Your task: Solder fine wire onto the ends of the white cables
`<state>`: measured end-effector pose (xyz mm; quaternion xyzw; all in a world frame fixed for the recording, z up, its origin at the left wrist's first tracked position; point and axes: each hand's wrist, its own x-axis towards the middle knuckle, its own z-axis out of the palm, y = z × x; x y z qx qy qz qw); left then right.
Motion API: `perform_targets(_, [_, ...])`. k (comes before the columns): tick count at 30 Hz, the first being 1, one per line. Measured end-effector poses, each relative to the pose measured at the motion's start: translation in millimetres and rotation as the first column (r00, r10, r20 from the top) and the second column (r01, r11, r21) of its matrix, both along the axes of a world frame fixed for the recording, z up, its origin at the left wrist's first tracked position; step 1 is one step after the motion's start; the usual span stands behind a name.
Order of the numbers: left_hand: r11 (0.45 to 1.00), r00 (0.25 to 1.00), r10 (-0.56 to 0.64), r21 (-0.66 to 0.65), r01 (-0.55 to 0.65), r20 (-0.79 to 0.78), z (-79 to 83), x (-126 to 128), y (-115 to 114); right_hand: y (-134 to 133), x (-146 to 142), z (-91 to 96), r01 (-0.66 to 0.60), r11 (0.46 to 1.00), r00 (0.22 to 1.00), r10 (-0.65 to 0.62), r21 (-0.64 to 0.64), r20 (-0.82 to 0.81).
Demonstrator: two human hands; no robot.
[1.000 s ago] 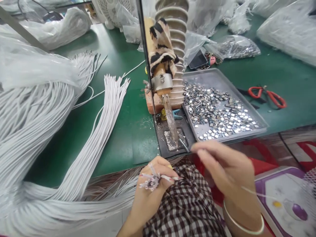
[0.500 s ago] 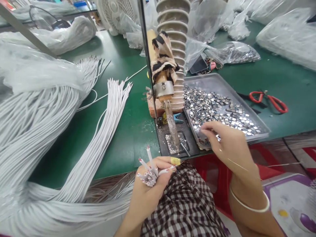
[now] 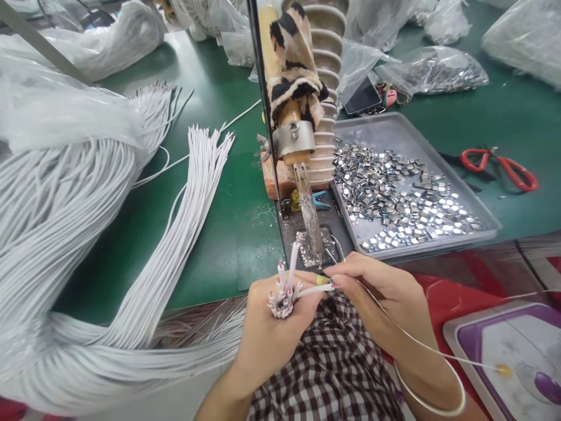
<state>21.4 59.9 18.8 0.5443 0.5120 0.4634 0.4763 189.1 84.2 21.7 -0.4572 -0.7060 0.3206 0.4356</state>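
The left hand clasps a bunch of white cables; the right hand pinches a tiny piece, probably of metal, near the soldering iron.

The left hand grips a bundle of white cables (red shows at their ends) just below the clamped soldering iron, close to the right hand and a thin wire crossing it, with a tray of small metal pieces on the green table.
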Motion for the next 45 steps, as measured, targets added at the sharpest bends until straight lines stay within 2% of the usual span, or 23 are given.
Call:
perform_targets(5, [0.999, 1.0, -0.008, -0.033, 0.007, -0.006, 1.4, 0, 1, -4, -2, -6.3, 0.0, 1.0, 0.999, 0.002, 0.031, -0.053])
perform_targets(9, [0.996, 0.999, 0.014, -0.085, -0.011, 0.029, 4.9, -1, 5, -13, -4, -15.4, 0.167, 0.985, 0.954, -0.152, 0.035, -0.26])
perform_targets(11, [0.993, 0.998, 0.048, -0.109, -0.045, 0.031, 6.8, -2, 7, -17, -3, -15.5, 0.233, 0.971, 0.949, -0.216, 0.051, -0.23])
perform_targets(13, [0.989, 0.997, 0.079, -0.125, -0.075, 0.021, 8.6, -4, 8, -19, -1, -12.3, 0.258, 0.958, 0.961, -0.24, 0.127, -0.141])
perform_targets(17, [0.991, 0.996, 0.091, -0.104, -0.089, 0.014, 11.6, -6, 10, -20, 1, -4.4, 0.218, 0.931, 0.976, -0.201, 0.293, -0.088])
perform_targets(23, [0.997, 0.996, 0.071, 0.004, -0.071, -0.051, 15.8, -6, 12, -20, -5, 0.4, 0.141, 0.897, 0.984, -0.174, 0.418, 0.041])
perform_targets(30, [0.997, 0.99, 0.066, 0.05, -0.06, -0.124, 23.2, -6, 14, -14, -7, 4.1, 0.084, 0.893, 0.989, -0.129, 0.442, 0.074])
perform_targets(38, [0.995, 0.989, 0.065, 0.089, -0.053, -0.135, 26.7, -8, 13, -13, -8, 11.0, 0.048, 0.898, 0.99, -0.102, 0.437, 0.102])
perform_targets(41, [0.996, 0.986, 0.053, 0.074, -0.041, -0.156, 27.5, -10, 13, -15, -5, 11.6, 0.025, 0.914, 0.991, -0.076, 0.404, 0.11])
perform_targets(45, [0.998, 0.993, 0.058, -0.031, -0.061, -0.107, 27.5, -11, 18, -14, -6, 10.8, 0.016, 0.925, 0.995, -0.053, 0.379, 0.088])
